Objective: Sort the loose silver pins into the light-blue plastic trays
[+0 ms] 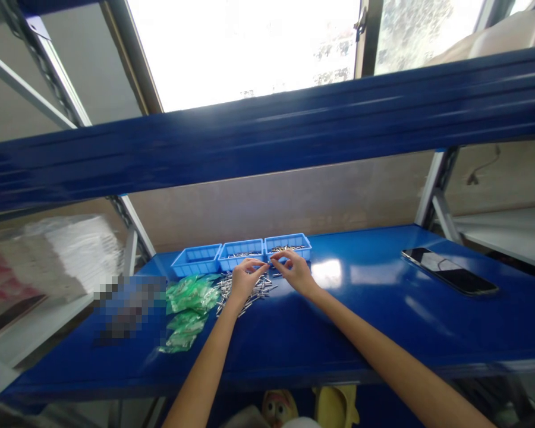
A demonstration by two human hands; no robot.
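While green plastic bags (188, 303) lie at nine o'clock, the left hand (244, 279) curls fingers onto the heap of small metal pins (249, 290); right hand (296, 270) pinches one, blue trays (242, 254) at twelve, phone (449, 271) at three.

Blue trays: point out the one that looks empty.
The left blue tray, above the green bags. Its floor shows bare blue, while the middle tray and right tray hold small metal pieces.
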